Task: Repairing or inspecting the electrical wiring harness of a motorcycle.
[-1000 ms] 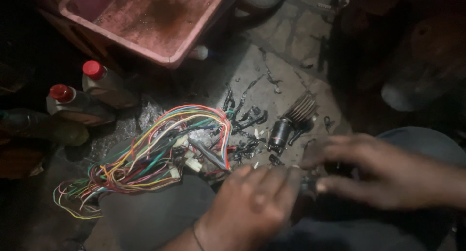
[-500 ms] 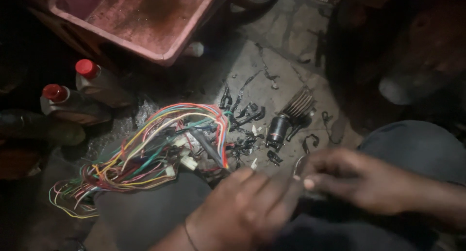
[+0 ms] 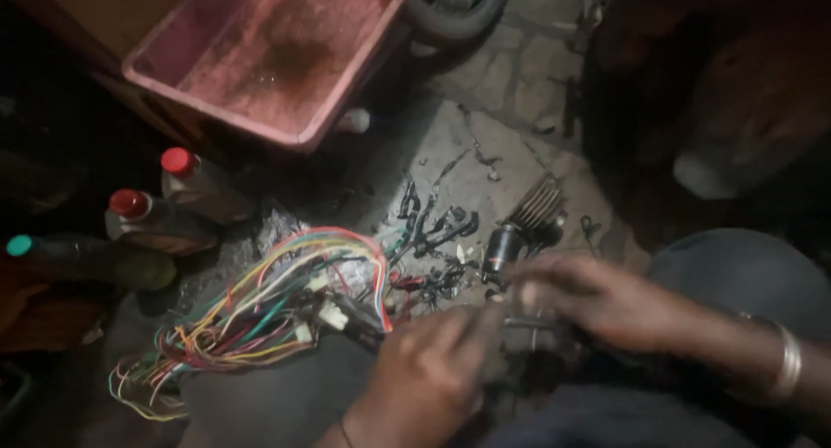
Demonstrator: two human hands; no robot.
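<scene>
Far left of the floor: three capped bottles [image 3: 164, 223], untouched. Next, the multicoloured wire harness [image 3: 260, 314] lies loose, spread out, its connectors unplugged. Lower centre: left hand [image 3: 428, 374] and right hand [image 3: 606, 301] close together, both gripping a small dark part [image 3: 530, 334]; details too dim. Loose black hardware [image 3: 441, 232] still scattered beyond. Judged: mid-job.

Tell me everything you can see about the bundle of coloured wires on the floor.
The wire bundle is a loose loom of thin insulated wires: red, yellow, green, orange and pale. It arches into a loop, then trails left into tangled ends. Small white plastic connectors sit near its middle. It lies on the dirty concrete floor, partly over a grey-clad knee, just left of the left hand.
</scene>
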